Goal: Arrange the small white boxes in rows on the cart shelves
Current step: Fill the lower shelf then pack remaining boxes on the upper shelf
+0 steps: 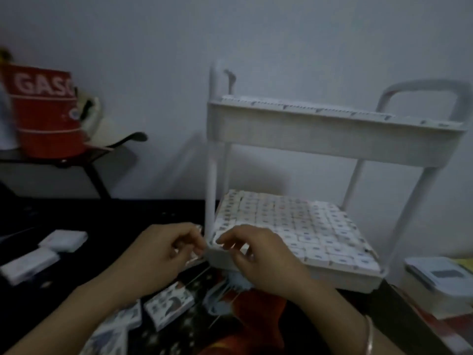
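Note:
A white two-shelf cart (340, 139) stands in front of me. Its lower shelf (343, 274) is packed with rows of small white boxes (302, 226); more boxes line the back edge of the top shelf (307, 106). My left hand (163, 252) and my right hand (256, 254) meet at the lower shelf's near-left corner, beside the cart's front-left post (211, 196). The left hand's curled fingers hold a pack of small boxes (193, 257). My right hand's fingers are curled at the shelf rim; what they pinch is blurred.
Printed packs (169, 304) lie on the dark floor near my forearms. Two white packets (64, 239) sit at the left. A red bag (46, 114) rests on a black chair at the far left. A white lidded container (440, 280) stands right of the cart.

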`<state>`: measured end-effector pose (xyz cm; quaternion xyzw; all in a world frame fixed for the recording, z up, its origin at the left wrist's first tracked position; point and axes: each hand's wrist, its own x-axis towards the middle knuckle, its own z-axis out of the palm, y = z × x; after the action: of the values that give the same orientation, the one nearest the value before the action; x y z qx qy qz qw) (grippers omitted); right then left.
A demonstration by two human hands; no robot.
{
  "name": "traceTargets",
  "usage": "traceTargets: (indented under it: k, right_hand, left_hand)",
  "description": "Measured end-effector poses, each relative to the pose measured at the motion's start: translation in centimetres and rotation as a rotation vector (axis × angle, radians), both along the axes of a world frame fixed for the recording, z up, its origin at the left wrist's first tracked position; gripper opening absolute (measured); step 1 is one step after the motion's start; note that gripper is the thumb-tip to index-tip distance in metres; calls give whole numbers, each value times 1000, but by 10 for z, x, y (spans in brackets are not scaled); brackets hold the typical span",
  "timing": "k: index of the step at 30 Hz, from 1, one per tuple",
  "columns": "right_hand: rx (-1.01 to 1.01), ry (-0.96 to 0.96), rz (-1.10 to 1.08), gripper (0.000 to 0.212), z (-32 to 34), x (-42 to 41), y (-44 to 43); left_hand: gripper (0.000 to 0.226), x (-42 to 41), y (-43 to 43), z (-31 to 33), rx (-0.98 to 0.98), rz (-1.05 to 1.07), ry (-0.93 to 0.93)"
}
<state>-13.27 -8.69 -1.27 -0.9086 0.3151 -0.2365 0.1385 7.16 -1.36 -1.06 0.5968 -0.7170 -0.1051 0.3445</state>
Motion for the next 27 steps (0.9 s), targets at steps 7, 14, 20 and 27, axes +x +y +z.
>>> traceTargets:
  k: [7, 14, 20, 27]
  right_hand:
    - [166, 164, -117, 37, -82, 66, 13]
    - [95, 219, -278, 69, -106, 85, 31]
    - [471, -76, -230, 49, -100, 82, 33]
    - [328, 30, -128, 62, -85, 61, 34]
  left_hand:
    - [29, 61, 54, -59, 142, 249, -106]
    - [28, 104, 107, -54, 283, 353, -177]
    - [27, 101, 127, -69, 328, 300, -143]
    - [39, 88, 121, -81, 328, 335, -201]
